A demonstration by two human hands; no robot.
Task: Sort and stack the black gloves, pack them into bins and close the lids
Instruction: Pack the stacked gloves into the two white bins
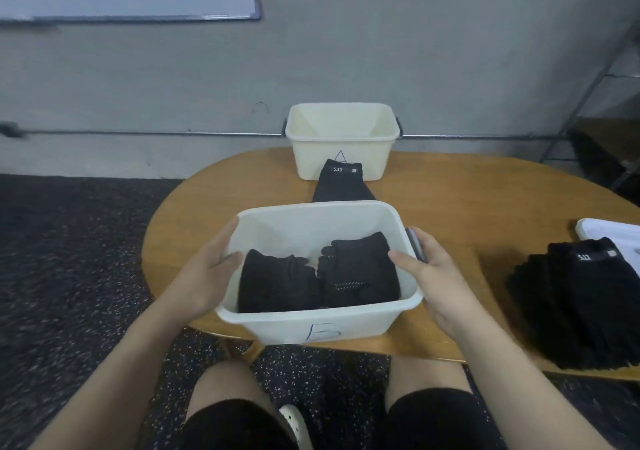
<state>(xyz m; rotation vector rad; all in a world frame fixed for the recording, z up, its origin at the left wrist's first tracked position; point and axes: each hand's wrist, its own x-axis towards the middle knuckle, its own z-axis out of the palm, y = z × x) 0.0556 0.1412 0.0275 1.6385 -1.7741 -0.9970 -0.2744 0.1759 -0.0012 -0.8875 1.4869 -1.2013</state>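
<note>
A white bin marked B [301, 325] sits at the near edge of the table, with two stacks of black gloves [318, 273] inside. My left hand [204, 269] grips its left wall, thumb over the rim. My right hand [429, 276] grips its right wall by the grey handle, thumb inside. A cream bin marked A [341, 138] stands at the far edge, with nothing visible inside. One black glove [341, 181] lies between the two bins. A stack of black gloves [581, 297] lies at the right.
A wooden oval table [467, 214] holds everything. A white lid [609, 231] lies at the right edge behind the glove stack. A grey wall with a whiteboard is behind. Dark speckled floor lies to the left; my knees are below the table's edge.
</note>
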